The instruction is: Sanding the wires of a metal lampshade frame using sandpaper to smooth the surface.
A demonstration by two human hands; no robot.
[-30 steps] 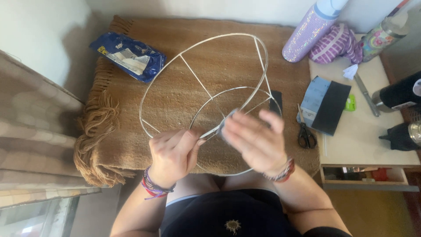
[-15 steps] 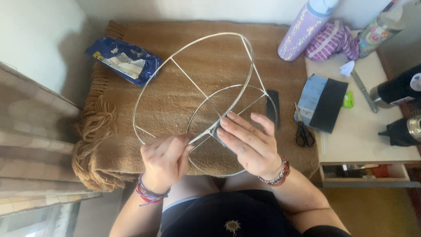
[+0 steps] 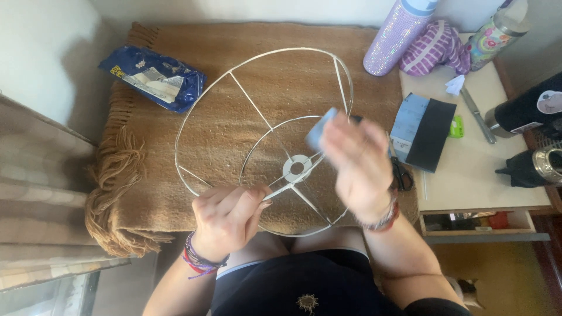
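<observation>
Low in the frame, my left hand (image 3: 225, 219) pinches a wire of the white wire frame (image 3: 263, 140) — the frame spreads up and away over the brown blanket (image 3: 193, 152). My right hand (image 3: 357, 167), blurry, holds a small blue pad (image 3: 320, 129) just right of the hub — nearer the spokes.

the white wire lampshade frame (image 3: 266, 137) lies on the brown fringed blanket (image 3: 146, 152); left behind it, the blue foil packet (image 3: 153, 78); right, the pale wooden worktop (image 3: 474, 175).

Two hands in play, left (image 3: 225, 219) and right (image 3: 357, 167). One wire frame (image 3: 263, 117), one blue pad (image 3: 319, 130). One brown rug (image 3: 281, 88), one blue packet (image 3: 153, 78). Three bottles: lilac (image 3: 395, 36), floral (image 3: 494, 35), black (image 3: 527, 111). One scissors (image 3: 401, 175).
</observation>
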